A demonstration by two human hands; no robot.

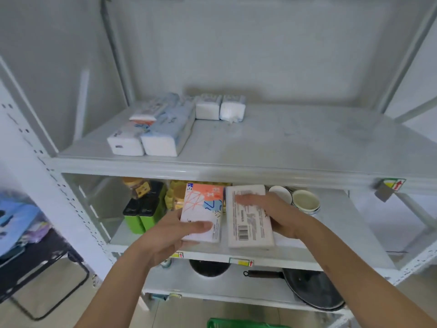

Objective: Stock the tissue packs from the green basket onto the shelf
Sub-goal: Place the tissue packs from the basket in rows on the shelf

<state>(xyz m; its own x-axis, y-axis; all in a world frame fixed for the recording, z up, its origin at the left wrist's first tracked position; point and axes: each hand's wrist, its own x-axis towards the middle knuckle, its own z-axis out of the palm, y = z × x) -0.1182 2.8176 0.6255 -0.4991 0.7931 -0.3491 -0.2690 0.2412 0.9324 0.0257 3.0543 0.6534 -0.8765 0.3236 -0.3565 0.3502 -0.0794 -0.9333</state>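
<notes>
My left hand (pixel 172 235) grips patterned tissue pack (pixel 203 211), right hand (pixel 267 211) grips white pack (pixel 248 223), both held below shelf (pixel 283 147). Light, soft, slick wrap: hold by long edges, gently.

Barcode with unreadable digits on the white tissue pack (pixel 249 217) held by the right hand (pixel 272 213), its fine print blurred, red arrows on yellow-green shelf stickers (pixel 394 184), no legible wording anywhere

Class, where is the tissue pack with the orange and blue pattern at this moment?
In the head view, the patterned tissue pack is low centre, held by the left hand, beside the white pack.
</notes>
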